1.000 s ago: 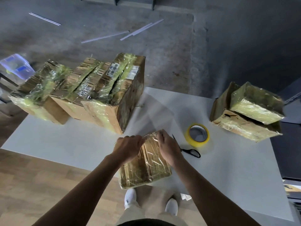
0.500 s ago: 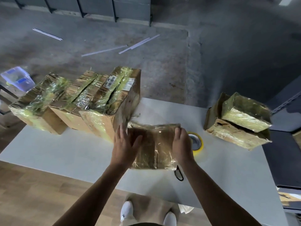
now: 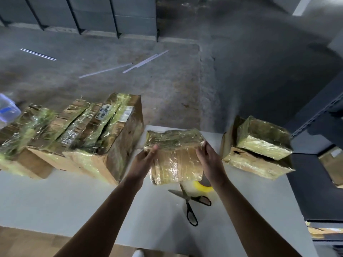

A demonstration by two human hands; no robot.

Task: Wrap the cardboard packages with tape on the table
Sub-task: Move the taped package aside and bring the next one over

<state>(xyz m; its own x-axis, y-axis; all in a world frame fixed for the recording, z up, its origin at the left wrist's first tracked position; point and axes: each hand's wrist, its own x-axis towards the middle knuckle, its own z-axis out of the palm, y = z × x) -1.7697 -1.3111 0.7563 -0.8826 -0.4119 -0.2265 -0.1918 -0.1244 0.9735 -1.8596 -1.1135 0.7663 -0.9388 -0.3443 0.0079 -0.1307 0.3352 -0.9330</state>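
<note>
A person stands at a white table (image 3: 74, 201) and holds one package (image 3: 175, 156) with both hands. The package is brown cardboard with shiny tape all around it. It is in the middle of the table, toward the far edge. The left hand (image 3: 143, 162) grips its left side, with the thumb on the front and the fingers bent round the edge. The right hand (image 3: 209, 160) grips the right side the same way. The package is tipped up, so its wide face looks at the person. I can't tell for sure if its bottom touches the table.

Just below the package lies a yellow tape roll (image 3: 201, 187), half hidden by the package and the right wrist. Black scissors (image 3: 189, 203) lie open beside the roll, nearer the person.

On the left side of the table is a row of wrapped packages (image 3: 83, 134), standing close together. On the right side is a small stack of wrapped packages (image 3: 259, 149), one on top of another.

Past the table is a gray floor with some thin white strips (image 3: 105, 70) on it. A clear plastic bin (image 3: 8, 110) sits at the far left.
</note>
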